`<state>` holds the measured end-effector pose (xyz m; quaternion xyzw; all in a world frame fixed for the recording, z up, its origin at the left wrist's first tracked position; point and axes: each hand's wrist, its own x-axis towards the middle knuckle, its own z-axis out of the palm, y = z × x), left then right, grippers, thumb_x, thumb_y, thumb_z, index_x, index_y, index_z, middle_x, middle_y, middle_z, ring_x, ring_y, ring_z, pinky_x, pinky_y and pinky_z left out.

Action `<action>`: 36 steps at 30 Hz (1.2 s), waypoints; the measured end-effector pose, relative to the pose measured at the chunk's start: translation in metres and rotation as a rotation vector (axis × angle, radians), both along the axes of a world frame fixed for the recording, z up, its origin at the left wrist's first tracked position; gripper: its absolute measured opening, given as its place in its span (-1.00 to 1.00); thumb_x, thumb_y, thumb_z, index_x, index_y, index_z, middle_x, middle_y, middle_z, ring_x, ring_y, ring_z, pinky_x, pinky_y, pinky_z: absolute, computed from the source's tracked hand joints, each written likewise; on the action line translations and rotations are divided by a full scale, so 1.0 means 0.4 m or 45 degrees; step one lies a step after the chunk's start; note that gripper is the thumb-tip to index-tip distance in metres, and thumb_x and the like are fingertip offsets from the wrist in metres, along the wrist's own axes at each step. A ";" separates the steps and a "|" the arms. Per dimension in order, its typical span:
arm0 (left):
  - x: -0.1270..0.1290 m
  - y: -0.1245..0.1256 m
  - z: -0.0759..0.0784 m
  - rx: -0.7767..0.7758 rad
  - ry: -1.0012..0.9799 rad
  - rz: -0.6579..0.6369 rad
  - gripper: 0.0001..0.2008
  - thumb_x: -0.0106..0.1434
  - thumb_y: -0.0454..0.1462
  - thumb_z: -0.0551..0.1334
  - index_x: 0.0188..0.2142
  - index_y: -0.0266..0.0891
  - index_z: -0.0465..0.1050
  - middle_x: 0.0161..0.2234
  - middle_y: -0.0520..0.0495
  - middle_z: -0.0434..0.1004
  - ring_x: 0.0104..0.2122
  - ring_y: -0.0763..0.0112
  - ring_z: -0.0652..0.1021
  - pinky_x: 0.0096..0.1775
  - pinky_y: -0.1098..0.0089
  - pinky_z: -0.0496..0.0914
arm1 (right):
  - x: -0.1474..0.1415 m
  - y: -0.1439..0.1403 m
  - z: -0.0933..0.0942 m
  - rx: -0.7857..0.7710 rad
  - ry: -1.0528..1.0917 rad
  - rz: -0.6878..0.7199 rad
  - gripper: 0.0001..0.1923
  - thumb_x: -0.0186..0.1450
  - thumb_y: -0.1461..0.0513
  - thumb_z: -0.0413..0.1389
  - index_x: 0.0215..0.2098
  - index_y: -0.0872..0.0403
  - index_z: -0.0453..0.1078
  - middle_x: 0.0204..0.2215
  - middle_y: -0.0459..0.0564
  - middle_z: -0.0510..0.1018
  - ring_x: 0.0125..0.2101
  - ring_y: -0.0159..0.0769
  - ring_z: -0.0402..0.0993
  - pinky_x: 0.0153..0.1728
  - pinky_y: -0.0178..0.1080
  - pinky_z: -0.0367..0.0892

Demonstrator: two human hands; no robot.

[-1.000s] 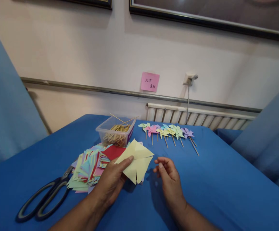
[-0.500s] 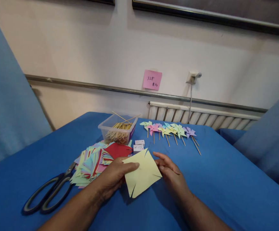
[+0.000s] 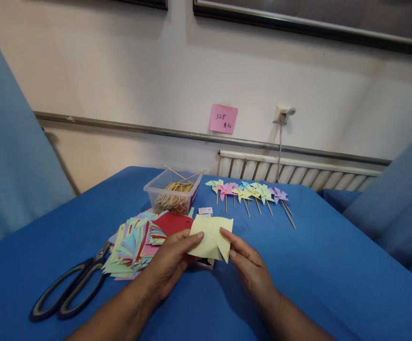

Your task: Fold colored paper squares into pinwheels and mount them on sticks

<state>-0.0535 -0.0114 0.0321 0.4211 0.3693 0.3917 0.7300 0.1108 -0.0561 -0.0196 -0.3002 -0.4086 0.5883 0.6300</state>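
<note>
Both hands meet on one pale yellow paper square (image 3: pixel 211 237), which has cuts at its corners and is lifted a little above the blue table (image 3: pixel 316 265). Her left hand (image 3: pixel 170 263) pinches its left edge, thumb on top and the fingers curled under. Her right hand (image 3: pixel 250 267) is half open, and its fingertips (image 3: pixel 224 232) press on a folded corner at the right side. Just to the left lies a pile of coloured paper squares (image 3: pixel 138 239), and further left black scissors (image 3: pixel 69 291). Behind them stands a clear box of wooden sticks (image 3: pixel 172 192), and finished pinwheels (image 3: pixel 248 192) lie in a row.
</note>
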 end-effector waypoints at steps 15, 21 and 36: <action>-0.007 0.023 -0.033 0.017 0.112 0.067 -0.69 0.01 -0.18 0.34 -0.31 -0.37 0.48 -0.45 -0.15 0.58 -0.50 0.33 0.53 -0.43 0.40 0.36 | 0.006 -0.005 -0.006 0.493 -0.896 -0.233 -0.60 0.19 0.39 0.02 -0.04 -0.05 0.39 -0.28 -0.05 0.41 -0.29 -0.32 0.37 -0.20 -0.25 0.30; -0.004 0.020 -0.041 0.059 0.136 0.084 -0.71 0.02 -0.20 0.33 -0.31 -0.38 0.47 -0.44 -0.14 0.57 -0.50 0.35 0.51 -0.44 0.42 0.33 | -0.009 -0.014 0.011 0.604 -0.887 -0.157 -0.51 0.16 0.45 0.01 -0.02 -0.09 0.35 -0.08 -0.01 0.34 -0.05 -0.24 0.30 -0.04 -0.18 0.24; 0.016 0.003 -0.043 0.238 0.334 -0.014 -0.74 0.03 -0.17 0.30 -0.38 -0.36 0.45 -0.59 0.02 0.45 -0.61 0.51 0.39 -0.53 0.50 0.26 | -0.010 -0.003 0.000 0.330 -0.810 -0.328 -0.89 0.19 0.22 0.13 -0.47 0.06 0.45 -0.44 -0.07 0.47 -0.35 -0.30 0.36 -0.29 -0.28 0.23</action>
